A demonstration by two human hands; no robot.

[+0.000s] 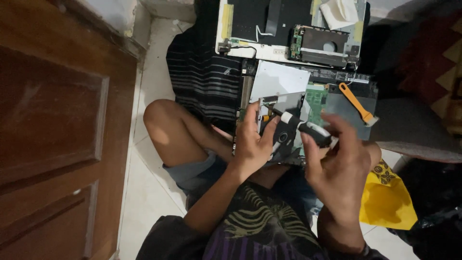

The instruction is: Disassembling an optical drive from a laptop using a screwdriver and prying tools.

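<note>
My left hand (253, 142) grips a flat metal optical drive unit (284, 123), tilted up over my lap. My right hand (339, 161) holds a black and white screwdriver (303, 126), whose tip rests on the drive's upper left corner by a small bracket. Just beyond the drive lies an opened laptop base (337, 103) with a green circuit board (315, 98) and a silver plate (279, 79).
An orange plastic pry tool (355, 102) lies on the laptop base. A white laptop shell with a small board (269, 29) sits further back on striped dark cloth (202, 77). A yellow bag (387, 200) is at my right, a wooden door (57, 120) at my left.
</note>
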